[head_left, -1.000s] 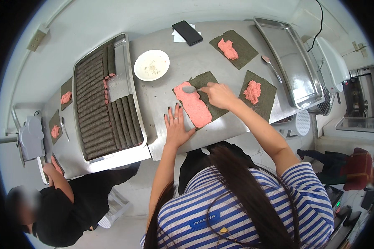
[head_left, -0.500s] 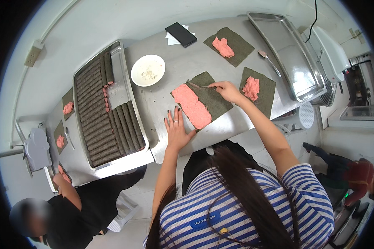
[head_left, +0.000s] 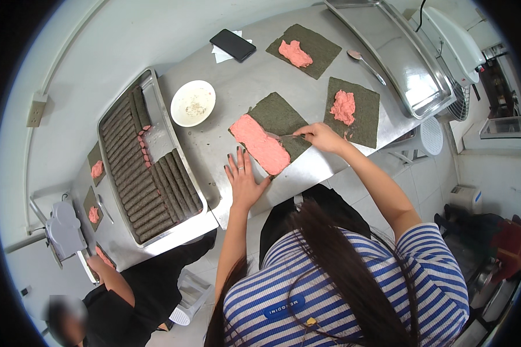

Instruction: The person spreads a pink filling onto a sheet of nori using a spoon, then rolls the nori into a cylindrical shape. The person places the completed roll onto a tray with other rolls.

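Observation:
A dark green seaweed sheet [head_left: 281, 113] lies on the steel table in front of me. Pink paste [head_left: 259, 144] covers its near-left half as a flat band. My right hand [head_left: 324, 139] grips a spoon [head_left: 285, 136], whose tip meets the paste's right edge. With fingers spread, my left hand [head_left: 246, 184] rests beside the sheet's near-left edge, its thumb close to the lower corner. To the right sits a second seaweed sheet [head_left: 367, 115] topped with a lump of pink paste [head_left: 343, 108]. Farther back, another sheet [head_left: 321, 52] carries a similar lump [head_left: 296, 54].
A tray [head_left: 186, 162] of seaweed rolls stands left, past a white bowl [head_left: 193, 104]. At the back are a phone [head_left: 233, 44], a second spoon [head_left: 367, 67] and a large metal tray [head_left: 411, 78]. A co-worker's hand [head_left: 101, 266] works on paste at far left.
My right hand and its spoon have moved nearer along the paste's edge, toward the lower end. My left hand stays by the sheet. The whole view has shifted slightly.

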### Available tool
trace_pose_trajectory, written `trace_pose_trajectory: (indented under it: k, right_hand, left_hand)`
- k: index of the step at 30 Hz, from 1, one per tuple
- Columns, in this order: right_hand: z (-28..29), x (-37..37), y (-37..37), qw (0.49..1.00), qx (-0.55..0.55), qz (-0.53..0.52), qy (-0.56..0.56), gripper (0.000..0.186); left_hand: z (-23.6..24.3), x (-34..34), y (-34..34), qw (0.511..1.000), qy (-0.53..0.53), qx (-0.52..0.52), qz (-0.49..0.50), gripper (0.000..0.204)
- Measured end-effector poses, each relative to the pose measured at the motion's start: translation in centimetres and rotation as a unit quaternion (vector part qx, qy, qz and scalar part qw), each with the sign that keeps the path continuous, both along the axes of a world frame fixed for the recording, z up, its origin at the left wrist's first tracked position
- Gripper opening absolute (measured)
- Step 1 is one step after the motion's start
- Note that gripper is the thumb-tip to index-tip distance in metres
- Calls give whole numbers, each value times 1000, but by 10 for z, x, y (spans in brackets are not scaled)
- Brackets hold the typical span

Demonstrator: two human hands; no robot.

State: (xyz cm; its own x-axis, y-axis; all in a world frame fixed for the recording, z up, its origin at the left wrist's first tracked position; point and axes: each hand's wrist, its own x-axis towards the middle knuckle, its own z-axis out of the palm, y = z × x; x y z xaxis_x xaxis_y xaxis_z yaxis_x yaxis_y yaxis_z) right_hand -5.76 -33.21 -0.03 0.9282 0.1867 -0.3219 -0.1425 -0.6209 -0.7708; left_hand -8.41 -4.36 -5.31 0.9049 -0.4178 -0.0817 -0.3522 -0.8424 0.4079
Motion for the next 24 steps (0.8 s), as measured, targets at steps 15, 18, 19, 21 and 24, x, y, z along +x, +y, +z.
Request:
trace_pose_trajectory:
  k: [15,18,19,21,24]
  right_hand:
    - [22,-93,-24,999,-42,-17,17,35]
    - [26,-97,-29,998,-9,-63,26,34]
    - [23,-97,-28,997,-8,-75,10,33]
    - [15,-97,-19,995,-9,-100,-22,33]
    - [19,-95,15,986,-52,-129,-92,34]
  left_hand:
    - [3,1,-2,1000,16,9,2,106]
    - [3,1,-1,1000,8,14,1,104]
    - [4,1,-1,1000,11,17,1,104]
    - [6,2,-1,1000,17,22,0,104]
    - [4,1,0,1000,15,10,1,105]
